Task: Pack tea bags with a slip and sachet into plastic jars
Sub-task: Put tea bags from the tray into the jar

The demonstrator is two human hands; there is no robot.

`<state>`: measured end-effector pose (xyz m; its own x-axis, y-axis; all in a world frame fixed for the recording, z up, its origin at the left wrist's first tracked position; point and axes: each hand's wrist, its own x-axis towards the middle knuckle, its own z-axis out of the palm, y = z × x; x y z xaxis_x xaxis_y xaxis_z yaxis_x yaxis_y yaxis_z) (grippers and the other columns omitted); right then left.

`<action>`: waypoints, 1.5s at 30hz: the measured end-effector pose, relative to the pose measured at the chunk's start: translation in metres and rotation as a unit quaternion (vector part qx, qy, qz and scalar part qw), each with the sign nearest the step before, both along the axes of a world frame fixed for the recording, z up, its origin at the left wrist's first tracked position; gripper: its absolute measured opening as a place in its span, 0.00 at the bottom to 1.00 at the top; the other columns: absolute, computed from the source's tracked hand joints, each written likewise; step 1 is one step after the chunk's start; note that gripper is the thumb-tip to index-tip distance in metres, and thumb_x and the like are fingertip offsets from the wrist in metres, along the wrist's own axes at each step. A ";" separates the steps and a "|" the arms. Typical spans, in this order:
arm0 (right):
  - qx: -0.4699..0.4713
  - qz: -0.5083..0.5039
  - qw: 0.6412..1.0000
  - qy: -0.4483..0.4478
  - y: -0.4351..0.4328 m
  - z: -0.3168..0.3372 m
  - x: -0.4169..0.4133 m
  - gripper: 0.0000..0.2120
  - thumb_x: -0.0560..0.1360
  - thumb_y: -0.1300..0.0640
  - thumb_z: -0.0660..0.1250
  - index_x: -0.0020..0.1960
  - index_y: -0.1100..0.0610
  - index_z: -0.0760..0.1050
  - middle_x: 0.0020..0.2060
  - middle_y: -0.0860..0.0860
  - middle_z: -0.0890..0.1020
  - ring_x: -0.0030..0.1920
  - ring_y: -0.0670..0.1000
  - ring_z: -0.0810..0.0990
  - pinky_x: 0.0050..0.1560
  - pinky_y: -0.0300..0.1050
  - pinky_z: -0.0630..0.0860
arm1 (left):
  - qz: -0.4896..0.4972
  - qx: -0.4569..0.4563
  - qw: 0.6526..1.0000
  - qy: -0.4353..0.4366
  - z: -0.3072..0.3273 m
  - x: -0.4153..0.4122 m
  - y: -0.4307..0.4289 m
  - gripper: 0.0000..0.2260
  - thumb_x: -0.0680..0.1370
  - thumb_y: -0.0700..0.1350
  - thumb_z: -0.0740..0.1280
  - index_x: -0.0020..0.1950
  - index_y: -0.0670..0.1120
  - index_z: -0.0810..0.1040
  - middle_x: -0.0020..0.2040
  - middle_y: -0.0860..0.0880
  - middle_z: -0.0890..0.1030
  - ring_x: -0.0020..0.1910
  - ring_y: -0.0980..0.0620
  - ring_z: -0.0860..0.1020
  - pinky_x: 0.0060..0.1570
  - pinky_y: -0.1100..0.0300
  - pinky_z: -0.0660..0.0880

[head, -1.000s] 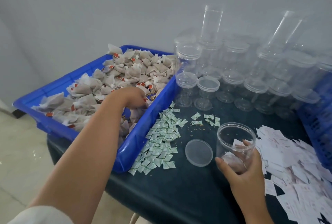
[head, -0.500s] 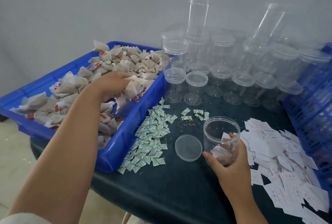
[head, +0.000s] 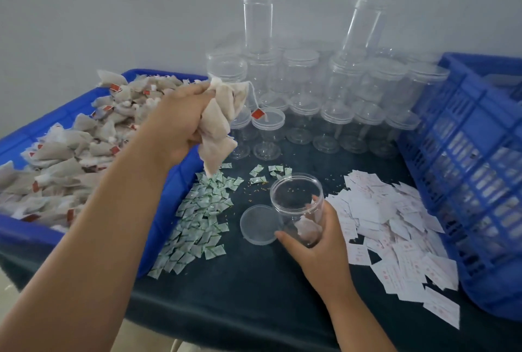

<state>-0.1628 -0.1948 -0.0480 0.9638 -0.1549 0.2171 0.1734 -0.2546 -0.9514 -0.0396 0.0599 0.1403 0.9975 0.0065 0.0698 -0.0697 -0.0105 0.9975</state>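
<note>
Since half a second ago the left hand (head: 180, 123) has lifted out of the shallow blue plastic tray (head: 175, 182). It now clutches a bunch of pale pyramid tea bags (head: 223, 125) above the tray's right rim, one red tag (head: 257, 114) dangling on its string. The right hand (head: 316, 247) curls round the clear round plastic jar (head: 296, 199), which stands open-topped on the dark tablecloth (head: 254, 295) with a tea bag inside. Its clear lid (head: 258, 224) lies just beside it. A heap of green-and-white sachets (head: 203, 210) lies between tray and jar, and white paper slips (head: 389, 224) lie to the jar's right.
</note>
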 end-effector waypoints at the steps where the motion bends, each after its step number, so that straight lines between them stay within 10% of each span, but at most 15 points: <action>1: 0.008 -0.005 1.000 -0.005 -0.001 0.001 0.000 0.41 0.65 0.42 0.86 0.73 0.44 0.72 0.66 0.44 0.82 0.69 0.49 0.81 0.69 0.59 0.79 | 0.003 0.028 1.000 0.004 -0.011 -0.001 -0.007 0.10 0.78 0.49 0.66 0.43 0.55 0.87 0.33 0.53 0.78 0.28 0.57 0.72 0.25 0.66 0.66; 9: 0.042 -0.025 0.999 -0.008 -0.005 0.005 -0.002 0.35 0.64 0.42 0.85 0.65 0.31 0.72 0.63 0.36 0.82 0.65 0.42 0.81 0.64 0.41 0.79 | 0.023 0.273 0.959 0.076 -0.116 -0.006 -0.036 0.08 0.82 0.49 0.65 0.57 0.55 0.84 0.48 0.58 0.83 0.45 0.58 0.79 0.39 0.62 0.71; 14: 0.032 -0.020 0.999 -0.002 -0.004 0.003 0.000 0.35 0.64 0.41 0.85 0.64 0.26 0.71 0.65 0.32 0.80 0.68 0.38 0.79 0.62 0.32 0.77 | 0.047 0.280 0.959 0.023 -0.109 -0.008 -0.034 0.05 0.81 0.52 0.67 0.48 0.60 0.82 0.45 0.61 0.83 0.43 0.67 0.79 0.40 0.62 0.71; 20: -0.009 0.005 1.000 0.002 -0.002 -0.003 0.003 0.41 0.65 0.41 0.86 0.73 0.41 0.71 0.69 0.38 0.79 0.73 0.41 0.76 0.72 0.47 0.76 | 0.002 0.192 0.981 -0.009 -0.068 -0.023 -0.044 0.17 0.81 0.63 0.63 0.53 0.52 0.84 0.51 0.43 0.85 0.54 0.41 0.83 0.58 0.39 0.81; 26: -0.017 0.005 1.000 0.006 -0.001 -0.001 0.001 0.41 0.66 0.42 0.86 0.73 0.42 0.71 0.69 0.40 0.79 0.72 0.44 0.77 0.70 0.50 0.78 | -0.101 0.230 0.967 -0.046 -0.051 -0.039 -0.066 0.14 0.85 0.57 0.64 0.49 0.54 0.86 0.43 0.53 0.86 0.38 0.63 0.80 0.38 0.72 0.75; 31: 0.019 0.001 1.000 0.000 -0.004 -0.003 0.002 0.41 0.68 0.48 0.87 0.75 0.49 0.71 0.70 0.43 0.80 0.73 0.49 0.77 0.73 0.55 0.77 | -0.145 0.391 0.905 -0.086 -0.052 -0.044 -0.080 0.14 0.86 0.55 0.61 0.46 0.53 0.82 0.41 0.53 0.83 0.37 0.60 0.76 0.41 0.60 0.72; 45: 0.056 -0.014 0.998 0.000 -0.003 0.005 -0.002 0.39 0.66 0.46 0.87 0.71 0.46 0.73 0.62 0.44 0.83 0.62 0.50 0.84 0.61 0.56 0.84 | -0.126 0.416 0.883 -0.175 -0.044 -0.051 -0.091 0.10 0.78 0.60 0.71 0.57 0.59 0.82 0.46 0.62 0.84 0.49 0.65 0.80 0.47 0.66 0.75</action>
